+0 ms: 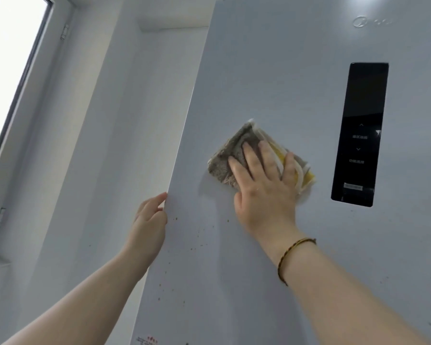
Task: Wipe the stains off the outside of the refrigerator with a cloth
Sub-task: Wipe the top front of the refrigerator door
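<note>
Cloth (224, 158) under right hand (264, 195), fingers (251, 158) spread flat on refrigerator (271, 70); left hand (149, 220) fingers curled round its edge.

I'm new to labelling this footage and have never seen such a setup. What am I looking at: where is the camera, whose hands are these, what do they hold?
There is no machine here. One wide-angle camera sits on a person's head and looks at their own two bare hands, so this single picture is their view. In front stands a white refrigerator with a black control panel; a window is at the left. The right hand, a bracelet on its wrist, presses a grey and yellow cloth flat against the door. The left hand grips the door's left edge. Small brown stains dot the door below the cloth.
</note>
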### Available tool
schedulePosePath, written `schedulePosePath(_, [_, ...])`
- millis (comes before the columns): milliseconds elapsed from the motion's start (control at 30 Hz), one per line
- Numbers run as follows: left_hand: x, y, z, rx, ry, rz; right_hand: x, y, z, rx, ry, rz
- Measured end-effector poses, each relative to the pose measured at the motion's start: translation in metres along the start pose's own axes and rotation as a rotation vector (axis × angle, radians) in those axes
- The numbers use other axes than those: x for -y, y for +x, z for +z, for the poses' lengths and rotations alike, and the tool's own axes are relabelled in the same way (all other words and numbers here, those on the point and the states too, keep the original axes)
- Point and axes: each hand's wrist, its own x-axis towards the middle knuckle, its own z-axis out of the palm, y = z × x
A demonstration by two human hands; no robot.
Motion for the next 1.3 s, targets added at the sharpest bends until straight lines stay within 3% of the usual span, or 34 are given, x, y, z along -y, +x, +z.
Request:
schedulePosePath(100, [0.0,-0.006,-0.004,0.048,-0.062,-0.012,0.012,-0.02,0.008,0.01,0.008,-0.169])
schedulePosePath(233, [0.0,-0.005,-0.014,0.062,-0.355,-0.103,-0.001,-0.017,0.007,-0.018,0.008,-0.367])
schedulePosePath(400, [0.009,-0.003,-0.017,0.082,-0.346,-0.1,0.013,0.019,0.0,-0.019,-0.021,-0.011])
schedulePosePath(467, [0.012,-0.001,-0.017,0.049,-0.4,-0.128,0.029,0.025,0.0,0.081,0.03,0.041])
schedulePosePath(633, [0.011,0.003,-0.021,0.062,-0.466,-0.158,0.051,0.009,0.004,0.369,0.078,-0.373])
schedulePosePath(700, [0.012,0.005,-0.022,0.074,-0.452,-0.163,0.043,0.009,0.002,0.403,0.051,-0.433])
schedulePosePath(767, [0.014,0.007,-0.024,0.059,-0.468,-0.185,0.033,0.014,0.001,0.338,0.078,-0.292])
schedulePosePath(900, [0.015,0.007,-0.027,0.066,-0.47,-0.195,0.037,0.016,0.011,0.015,0.087,0.056])
schedulePosePath(1000, [0.016,0.005,-0.029,0.068,-0.487,-0.194,0.057,-0.003,0.026,-0.053,0.057,-0.005])
schedulePosePath(1167, [0.015,0.004,-0.028,0.099,-0.477,-0.168,0.068,-0.038,0.03,0.016,0.096,-0.347])
schedulePosePath(1233, [0.013,0.004,-0.029,0.105,-0.452,-0.163,0.059,-0.032,0.03,-0.021,0.093,-0.348])
schedulePosePath(1300, [0.012,0.002,-0.031,0.123,-0.41,-0.159,0.053,-0.023,0.026,-0.028,0.096,-0.205])
